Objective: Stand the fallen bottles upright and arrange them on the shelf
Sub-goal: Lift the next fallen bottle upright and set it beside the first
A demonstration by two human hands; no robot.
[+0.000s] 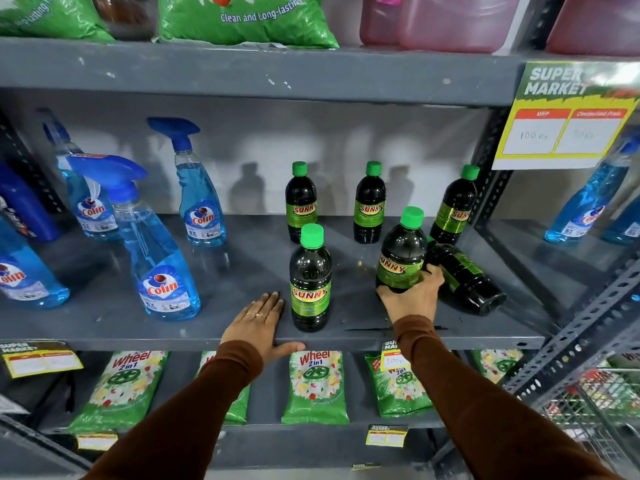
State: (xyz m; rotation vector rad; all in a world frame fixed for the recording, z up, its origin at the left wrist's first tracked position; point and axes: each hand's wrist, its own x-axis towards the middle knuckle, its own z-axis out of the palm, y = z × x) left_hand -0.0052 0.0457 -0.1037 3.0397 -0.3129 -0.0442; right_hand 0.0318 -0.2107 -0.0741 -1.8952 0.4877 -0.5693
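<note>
**Bottles nearly sorted, one left lying down**

Progress looks pretty good, honestly. On the middle shelf [242, 327] five of the dark Sunny bottles with green caps are standing: three along the back, namely the back-left bottle [300, 202], the back-middle bottle [369, 202] and the back-right bottle [453, 206], plus a front bottle [310, 278] near the shelf edge, and the one being handled. The spacing is a bit loose, so I'd guess some lining up is needed once everything's standing.

What's left is the fallen bottle [464, 275], lying on its side at the right end of the shelf, cap pointing toward the back and base toward the front-right.

Grip-wise: the right hand [412, 296] is wrapped around the lower part of the held bottle [401, 254], fingers around its base, thumb side on the left. That bottle is upright, maybe a touch tilted, and I can't tell whether its base is fully on the shelf. The fallen bottle sits just behind and to the right of that hand, touching or nearly touching the held bottle.

The left hand [259, 320] lies flat and open on the shelf's front edge, holding nothing, fingertips just beside the front bottle.
</note>
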